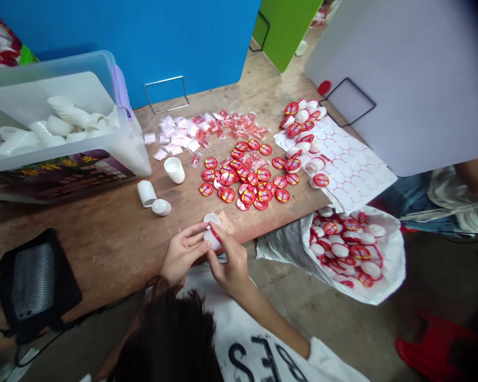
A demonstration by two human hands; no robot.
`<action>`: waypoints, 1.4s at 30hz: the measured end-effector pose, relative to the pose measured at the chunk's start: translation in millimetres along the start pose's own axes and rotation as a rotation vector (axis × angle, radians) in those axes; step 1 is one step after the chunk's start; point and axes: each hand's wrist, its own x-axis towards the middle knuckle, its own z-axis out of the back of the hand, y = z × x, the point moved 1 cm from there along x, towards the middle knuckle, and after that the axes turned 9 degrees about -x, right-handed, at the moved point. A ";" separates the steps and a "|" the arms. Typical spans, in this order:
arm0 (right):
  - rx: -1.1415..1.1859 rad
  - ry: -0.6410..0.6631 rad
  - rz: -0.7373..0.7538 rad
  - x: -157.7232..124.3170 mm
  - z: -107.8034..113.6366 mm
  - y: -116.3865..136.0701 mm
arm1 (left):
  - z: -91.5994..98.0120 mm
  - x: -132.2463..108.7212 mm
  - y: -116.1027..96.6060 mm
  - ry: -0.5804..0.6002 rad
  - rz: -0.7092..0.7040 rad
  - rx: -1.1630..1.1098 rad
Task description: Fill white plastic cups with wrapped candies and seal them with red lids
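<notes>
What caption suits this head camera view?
Left hand and right hand hold a white cup over a wooden table strewn with red round labels.

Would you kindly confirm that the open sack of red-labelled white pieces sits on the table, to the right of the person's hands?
Not quite: the open sack sits on the floor, not on the table, as the head view shows. It does lie to the right of the person's left hand and right hand.
</notes>
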 end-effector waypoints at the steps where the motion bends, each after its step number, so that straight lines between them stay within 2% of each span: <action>1: -0.015 -0.015 -0.010 -0.4 -1.5 -0.2 | 0.2 -0.2 0.5 -0.008 0.004 0.002; 5: -0.039 -0.028 -0.046 -1.7 -6.0 -4.1 | 1.3 -0.1 5.1 -0.035 0.000 0.010; 12: -0.033 0.042 -0.023 -5.2 -5.6 -16.3 | -2.9 -0.7 11.6 -0.076 0.008 -0.030; 17: 0.045 -0.008 0.011 -6.1 -10.2 -21.6 | -9.0 -2.5 8.4 -0.123 0.012 -0.041; 20: 0.075 -0.079 -0.008 -8.1 -14.2 -19.3 | -8.0 -2.3 8.7 -0.094 0.052 0.003; 23: 0.073 -0.163 -0.054 -11.4 -16.3 -15.5 | -4.9 -0.4 11.8 0.007 0.104 0.079; 27: 0.098 -0.172 -0.051 -12.4 -13.3 -12.5 | -2.5 4.2 14.2 0.115 0.041 0.181; 34: 0.138 -0.146 0.058 -1.0 -3.6 -8.8 | -6.5 1.0 17.1 0.114 0.035 0.125; 39: 0.166 -0.115 0.152 4.6 -1.9 -5.5 | -4.8 -6.9 12.9 0.094 0.139 0.007; 42: 0.194 -0.082 0.168 5.2 -1.7 -6.0 | -1.6 -6.6 12.0 0.109 0.128 0.111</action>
